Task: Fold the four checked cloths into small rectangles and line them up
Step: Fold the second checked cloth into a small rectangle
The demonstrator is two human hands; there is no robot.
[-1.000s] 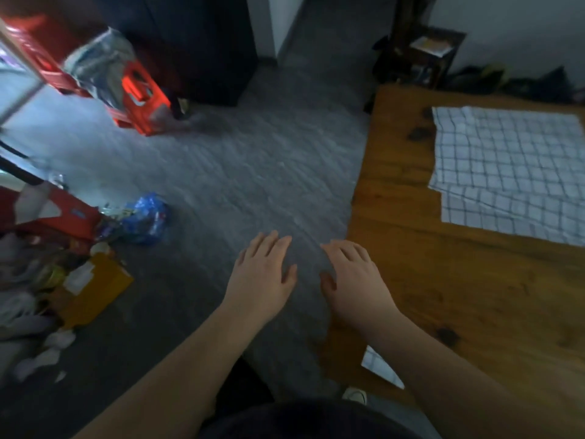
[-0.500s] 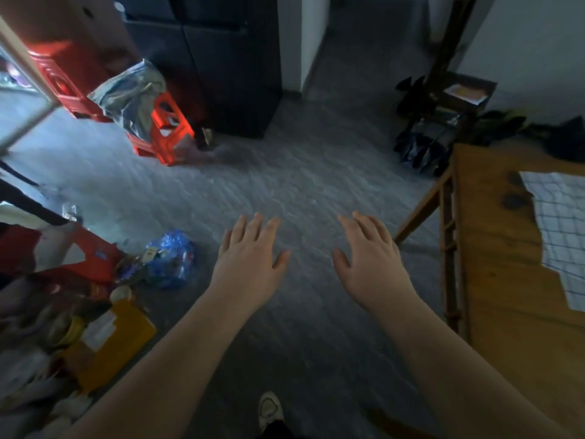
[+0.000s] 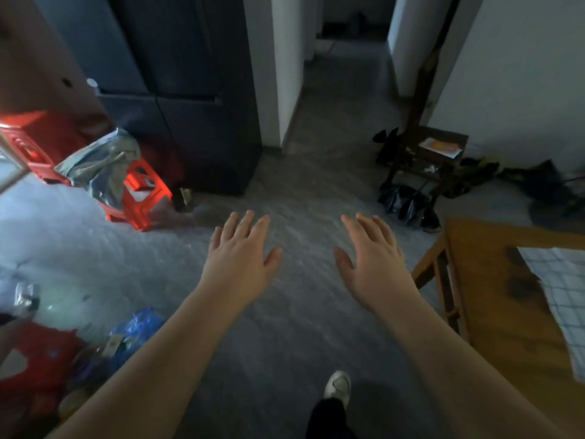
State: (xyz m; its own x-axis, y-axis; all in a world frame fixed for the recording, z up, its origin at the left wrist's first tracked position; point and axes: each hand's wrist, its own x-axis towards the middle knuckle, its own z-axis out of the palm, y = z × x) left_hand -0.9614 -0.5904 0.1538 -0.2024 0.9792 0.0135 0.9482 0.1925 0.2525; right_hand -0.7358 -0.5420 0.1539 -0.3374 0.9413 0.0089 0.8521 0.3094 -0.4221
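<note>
**Item 1, nearest, bottom centre:** one white shoe (image 3: 338, 386) on the grey textured floor (image 3: 300, 191).

**Item 2, centre:** we see the left hand (image 3: 240, 258) and the right hand (image 3: 373, 264), both palm-down with fingers spread. They hold nothing and hover over the floor, well apart from the cloth.

**Item 3, right edge:** brown wooden counter (image 3: 487, 312), carrying a white cloth with a dark checked grid (image 3: 563, 289). The cloth lies flat and is cut off by the frame.

**Progress:** we see no folded rectangle and no line-up, and only one cloth shows. The rest are out of view, so we judge the folding largely or wholly ahead.

**Item 4, lower left:** crumpled blue plastic bag (image 3: 139, 324) among blurred red clutter.

**Item 5, left, middle distance:** red plastic stool (image 3: 142, 198) draped with a grey-green bag (image 3: 98, 166).

**Item 6, upper right:** low dark wooden stand (image 3: 440, 147), with black plastic bags (image 3: 402, 201) at its foot.

**Item 7, upper left, far:** tall dark cabinet (image 3: 190, 90).

**Obstruction:** we see nothing between the hands and the counter. In our judgement, both hands must first swing right.
</note>
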